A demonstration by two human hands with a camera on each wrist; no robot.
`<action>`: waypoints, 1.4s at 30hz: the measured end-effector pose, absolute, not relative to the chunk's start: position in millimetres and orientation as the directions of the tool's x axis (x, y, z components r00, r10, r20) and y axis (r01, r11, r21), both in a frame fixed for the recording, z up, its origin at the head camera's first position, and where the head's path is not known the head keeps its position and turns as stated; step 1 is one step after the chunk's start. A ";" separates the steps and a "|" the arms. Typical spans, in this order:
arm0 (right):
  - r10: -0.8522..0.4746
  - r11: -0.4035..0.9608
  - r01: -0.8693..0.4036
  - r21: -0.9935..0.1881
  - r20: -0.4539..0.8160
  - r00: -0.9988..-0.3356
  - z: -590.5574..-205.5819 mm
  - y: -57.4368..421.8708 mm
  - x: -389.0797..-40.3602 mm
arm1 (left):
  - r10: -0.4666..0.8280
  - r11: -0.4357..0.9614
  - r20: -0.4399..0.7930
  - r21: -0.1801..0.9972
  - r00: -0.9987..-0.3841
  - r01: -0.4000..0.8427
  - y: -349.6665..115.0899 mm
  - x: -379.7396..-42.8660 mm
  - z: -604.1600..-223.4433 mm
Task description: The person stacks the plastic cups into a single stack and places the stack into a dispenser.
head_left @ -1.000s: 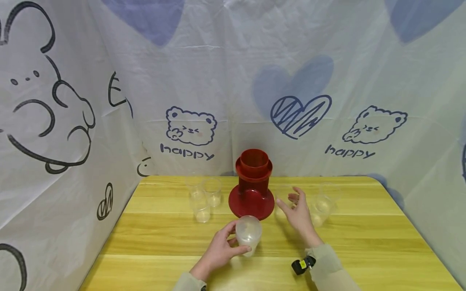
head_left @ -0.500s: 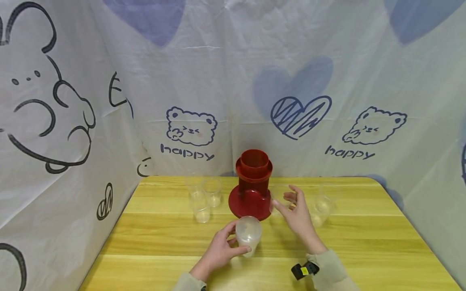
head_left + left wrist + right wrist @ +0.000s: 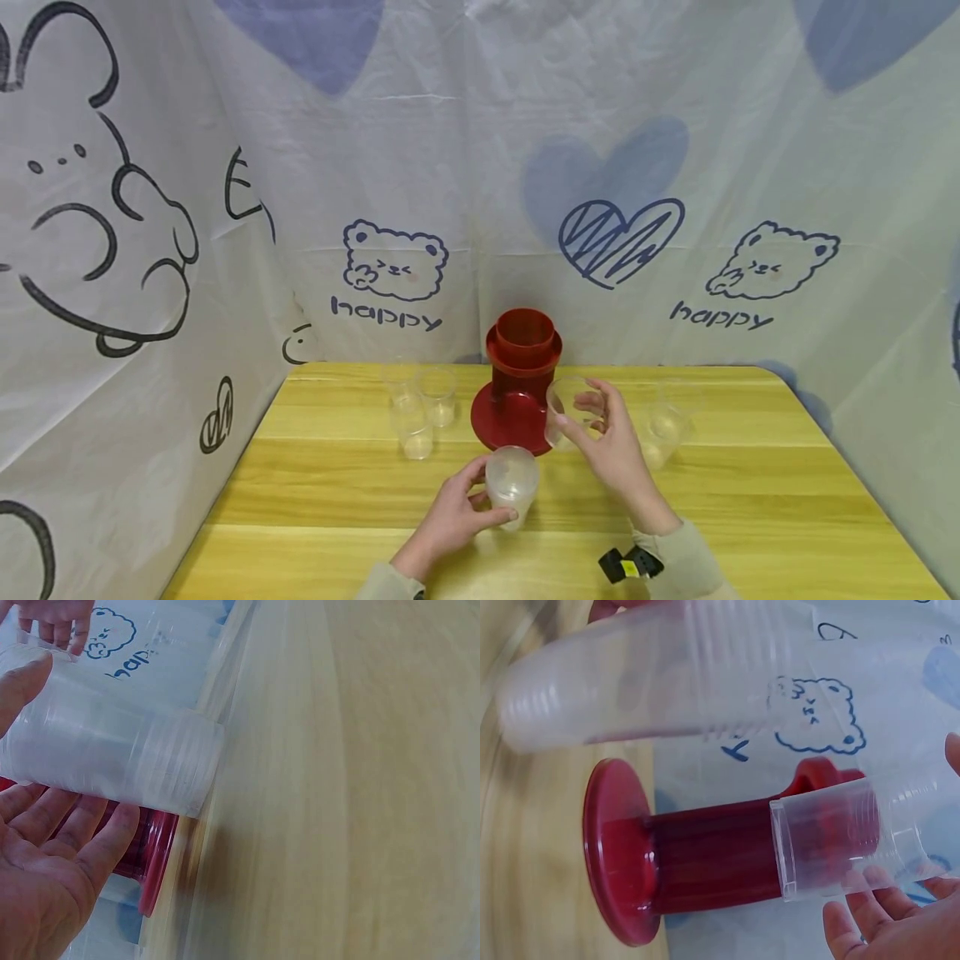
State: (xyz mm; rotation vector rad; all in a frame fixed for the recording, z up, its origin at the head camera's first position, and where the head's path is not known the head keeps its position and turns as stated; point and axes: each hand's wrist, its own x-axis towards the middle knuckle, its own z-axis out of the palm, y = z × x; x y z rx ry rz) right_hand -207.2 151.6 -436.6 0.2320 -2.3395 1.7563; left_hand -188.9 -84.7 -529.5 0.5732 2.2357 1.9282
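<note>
My left hand (image 3: 459,510) grips a stack of nested clear plastic cups (image 3: 513,479), thumb on the near side, in front of the red stand. In the left wrist view, the stacked rims (image 3: 176,761) show at the stack's end. My right hand (image 3: 613,442) holds a single clear plastic cup (image 3: 558,421) between thumb and fingers, just right of the red stand. The right wrist view shows this cup (image 3: 821,844) overlapping the upper part of the red stand (image 3: 712,859), which has a round base, a column and a collar.
Several clear cups (image 3: 417,442) stand in a group on the left of the wooden table (image 3: 322,492). More clear cups (image 3: 663,425) stand on the right, behind my right wrist. A printed white cloth (image 3: 465,167) hangs right behind the table's far edge.
My right hand has moved left with the clear cup, bringing it from beside the red stand to overlap its base's edge. My left hand and its stack have stayed put.
</note>
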 end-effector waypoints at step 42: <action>-0.415 0.073 -0.408 -0.910 0.344 -0.842 -427.9 125.5 -182.7 | 0.385 0.086 0.158 0.975 -0.909 0.206 -85.5 -189.6 -529.5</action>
